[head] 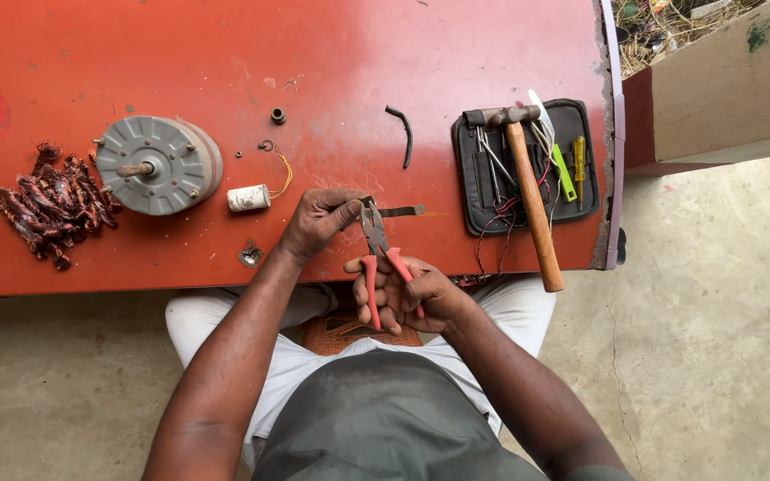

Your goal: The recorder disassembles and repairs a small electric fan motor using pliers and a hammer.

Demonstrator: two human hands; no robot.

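My right hand (416,298) grips the red handles of a pair of pliers (374,233) near the front edge of the red table (225,53). The plier jaws close on a thin dark metal strip (400,211) that sticks out to the right. My left hand (318,218) pinches the strip's left end right beside the jaws. Both hands hover just over the tabletop.
A round grey motor (158,165) with a short shaft sits at the left, beside a pile of copper wire scraps (51,205). A small white cylinder (249,198), a bent black piece (403,134), and a black tool pouch (528,165) with a wooden-handled hammer (532,200) lie around.
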